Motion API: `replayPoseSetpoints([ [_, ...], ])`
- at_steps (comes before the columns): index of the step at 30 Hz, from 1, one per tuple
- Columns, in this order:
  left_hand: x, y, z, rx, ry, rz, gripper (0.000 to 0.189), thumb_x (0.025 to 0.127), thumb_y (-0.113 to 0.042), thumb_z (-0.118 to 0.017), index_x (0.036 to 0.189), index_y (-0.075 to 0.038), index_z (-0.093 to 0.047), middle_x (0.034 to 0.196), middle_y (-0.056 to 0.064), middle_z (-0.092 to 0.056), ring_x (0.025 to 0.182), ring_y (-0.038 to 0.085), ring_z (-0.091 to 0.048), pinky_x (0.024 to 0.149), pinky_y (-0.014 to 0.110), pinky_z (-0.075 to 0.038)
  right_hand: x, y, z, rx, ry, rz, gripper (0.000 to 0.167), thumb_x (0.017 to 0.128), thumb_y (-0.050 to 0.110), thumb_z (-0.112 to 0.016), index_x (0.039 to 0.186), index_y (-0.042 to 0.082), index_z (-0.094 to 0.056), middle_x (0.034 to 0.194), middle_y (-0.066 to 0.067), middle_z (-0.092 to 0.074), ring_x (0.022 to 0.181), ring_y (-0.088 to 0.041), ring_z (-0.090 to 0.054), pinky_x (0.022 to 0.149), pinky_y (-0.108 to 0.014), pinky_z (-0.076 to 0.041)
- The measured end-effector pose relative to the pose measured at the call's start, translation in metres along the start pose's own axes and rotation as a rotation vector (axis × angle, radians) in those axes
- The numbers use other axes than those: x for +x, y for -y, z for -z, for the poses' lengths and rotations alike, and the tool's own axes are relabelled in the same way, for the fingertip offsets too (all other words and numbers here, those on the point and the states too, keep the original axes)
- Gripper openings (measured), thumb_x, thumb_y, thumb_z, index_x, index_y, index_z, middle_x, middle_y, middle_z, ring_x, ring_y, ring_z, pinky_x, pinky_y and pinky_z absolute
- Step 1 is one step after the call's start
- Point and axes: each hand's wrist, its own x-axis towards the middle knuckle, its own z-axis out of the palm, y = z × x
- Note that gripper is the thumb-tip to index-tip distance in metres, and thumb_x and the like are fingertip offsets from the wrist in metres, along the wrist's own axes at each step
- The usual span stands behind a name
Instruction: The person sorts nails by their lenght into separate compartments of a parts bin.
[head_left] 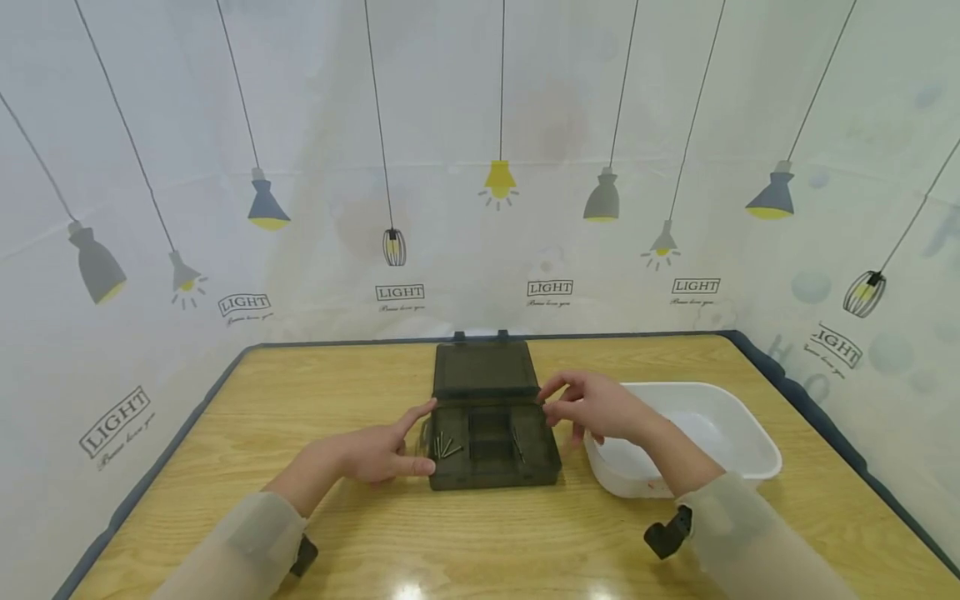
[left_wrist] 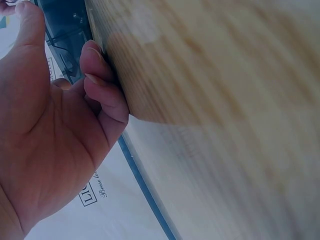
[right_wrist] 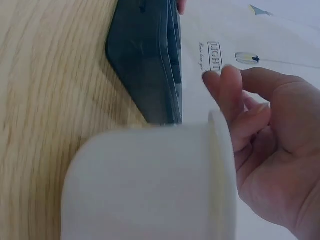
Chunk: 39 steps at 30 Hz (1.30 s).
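Observation:
A dark translucent plastic case (head_left: 492,477) lies on the table with its lid (head_left: 483,367) raised at the back. Several slim, screw-like metal pieces (head_left: 447,446) are in its left compartment, and a few more thin pieces (head_left: 518,446) are on the right. My left hand (head_left: 375,452) spans the case's left side, index finger toward the back corner and thumb at the front edge. Over the case's right edge hovers my right hand (head_left: 600,406), fingers loosely bent; no object shows between them in the right wrist view.
A white plastic basin (head_left: 757,433) stands on the table right of the case, under my right forearm. The wooden table (head_left: 322,533) meets a pale cloth wall (head_left: 465,275) printed with lamps at the back and sides.

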Motion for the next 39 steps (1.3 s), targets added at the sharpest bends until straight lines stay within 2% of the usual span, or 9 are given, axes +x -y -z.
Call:
replayPoseSetpoints([
  [4,0.001,0.0,0.0,-0.001,0.003,0.003,0.108,0.105,-0.057,-0.07,0.178,-0.034,0.007,0.072,0.006,-0.063,0.058,0.018,-0.053,0.067,0.037,-0.05,-0.011,-0.009,0.016,0.002,-0.053,0.004,0.025,0.112,0.028,-0.065,0.13,0.011,-0.07,0.108,-0.014,-0.08,0.067,-0.028,-0.071,0.051,-0.03,-0.045],
  [7,0.0,-0.001,0.001,-0.001,0.004,0.007,0.109,0.105,-0.058,-0.07,0.178,-0.034,0.007,0.073,0.006,-0.063,0.058,0.019,-0.054,0.067,0.037,-0.051,-0.021,-0.018,0.031,0.007,-0.077,-0.01,0.027,0.113,0.031,-0.065,0.129,0.01,-0.07,0.107,-0.014,-0.079,0.071,-0.027,-0.069,0.053,-0.031,-0.047],
  [13,-0.001,-0.003,0.003,0.006,-0.004,0.013,0.108,0.105,-0.057,-0.071,0.178,-0.034,0.006,0.073,0.006,-0.062,0.059,0.019,-0.053,0.068,0.037,-0.05,-0.036,-0.046,0.057,0.028,-0.092,-0.059,0.033,0.114,0.033,-0.064,0.132,0.006,-0.069,0.112,-0.016,-0.077,0.074,-0.023,-0.067,0.06,-0.031,-0.051],
  [18,-0.001,-0.003,0.003,0.01,-0.004,0.011,0.108,0.105,-0.057,-0.071,0.178,-0.034,0.006,0.072,0.006,-0.062,0.058,0.018,-0.053,0.068,0.037,-0.05,-0.044,-0.07,0.072,-0.024,-0.068,-0.089,0.031,0.111,0.028,-0.068,0.13,0.004,-0.07,0.11,-0.014,-0.076,0.079,-0.022,-0.067,0.064,-0.031,-0.054],
  [27,-0.001,-0.002,0.001,-0.004,0.004,0.012,0.109,0.105,-0.056,-0.071,0.178,-0.034,0.006,0.072,0.005,-0.062,0.059,0.019,-0.054,0.067,0.037,-0.05,-0.053,-0.096,0.08,-0.132,-0.049,-0.196,0.022,0.105,0.021,-0.075,0.123,0.009,-0.074,0.101,-0.009,-0.069,0.082,-0.023,-0.059,0.067,-0.031,-0.05],
  [32,-0.001,-0.001,0.0,-0.005,0.003,0.003,0.109,0.105,-0.056,-0.071,0.178,-0.034,0.006,0.071,0.006,-0.062,0.058,0.019,-0.054,0.067,0.037,-0.05,-0.049,-0.113,0.079,-0.122,-0.047,-0.221,0.02,0.103,0.019,-0.076,0.121,0.01,-0.075,0.095,-0.005,-0.066,0.076,-0.022,-0.056,0.066,-0.03,-0.045],
  [39,0.0,-0.001,0.0,-0.01,0.006,0.006,0.109,0.105,-0.056,-0.071,0.178,-0.034,0.006,0.071,0.006,-0.062,0.058,0.019,-0.054,0.067,0.037,-0.05,-0.042,-0.122,0.075,-0.171,-0.06,-0.256,0.021,0.102,0.022,-0.079,0.12,0.012,-0.076,0.095,-0.003,-0.064,0.08,-0.022,-0.056,0.071,-0.033,-0.044],
])
